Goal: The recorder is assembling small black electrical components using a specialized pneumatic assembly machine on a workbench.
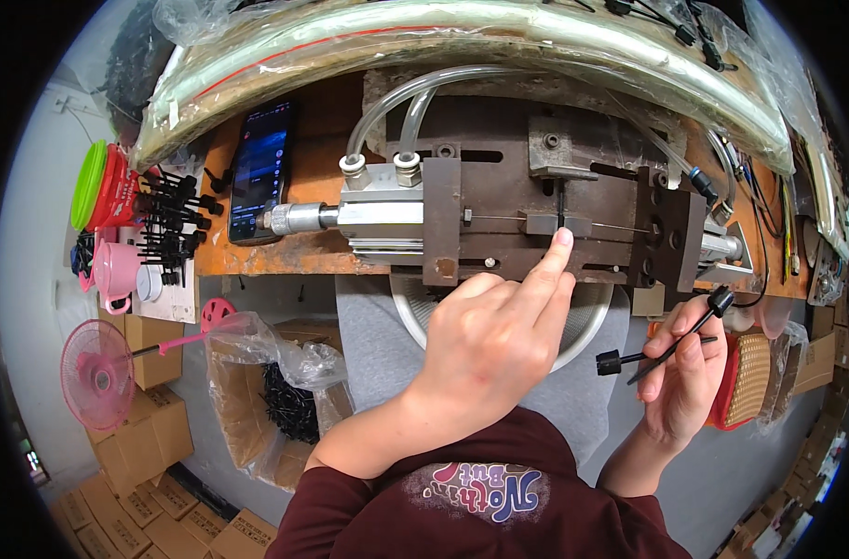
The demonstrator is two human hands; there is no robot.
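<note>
Orange-brown wooden workbench [308, 256] is bearing a dark metal fixture [499, 193] | Left hand [494, 340]: we are extending one finger to the thin black rod [561, 200] crossing its middle, probably steadying it; cannot tell whether curled fingers are holding anything | Right hand [680, 387]: we are pinching black knob-ended rods [674, 344], seemingly keeping them clear

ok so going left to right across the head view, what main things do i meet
Pink cup, phone, silver block, left hand, right hand holding black stemmed parts.
</note>
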